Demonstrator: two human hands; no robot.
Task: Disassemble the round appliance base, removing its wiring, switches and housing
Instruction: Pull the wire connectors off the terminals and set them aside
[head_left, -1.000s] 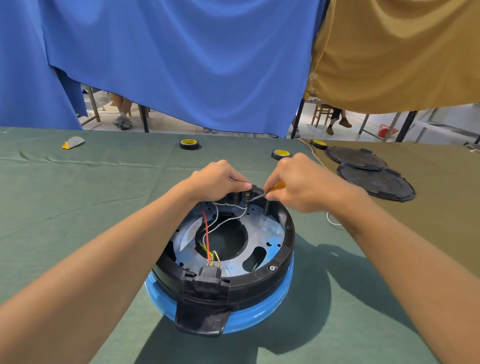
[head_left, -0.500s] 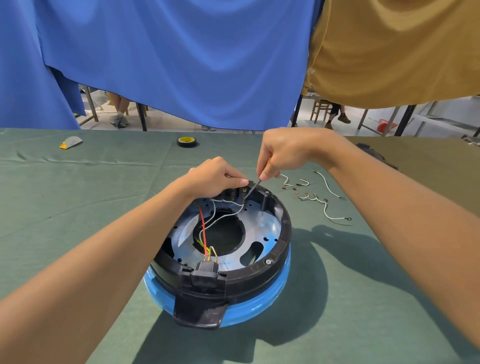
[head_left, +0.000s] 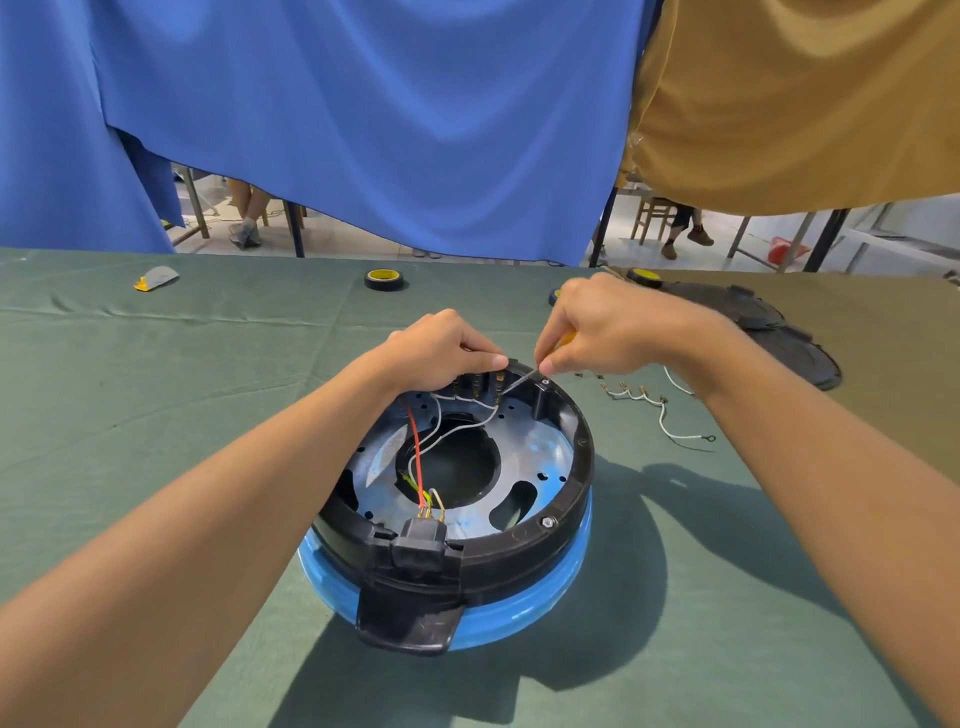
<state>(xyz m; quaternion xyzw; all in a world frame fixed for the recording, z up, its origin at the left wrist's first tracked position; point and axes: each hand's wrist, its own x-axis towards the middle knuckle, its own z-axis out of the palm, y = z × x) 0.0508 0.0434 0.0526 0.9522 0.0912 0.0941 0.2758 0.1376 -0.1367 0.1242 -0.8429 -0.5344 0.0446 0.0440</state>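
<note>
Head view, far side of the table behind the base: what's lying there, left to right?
Small grey-and-yellow item → black tape roll with a yellow core → black round covers.

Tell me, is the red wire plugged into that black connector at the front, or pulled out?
Plugged in: the red wire runs down onto a terminal atop the black connector.

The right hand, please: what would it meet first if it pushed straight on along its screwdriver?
Probably a brass terminal on the far inner wall of the round black-and-blue appliance base, right at the tip of the right hand's orange-handled metal screwdriver; depth is unclear.
</note>
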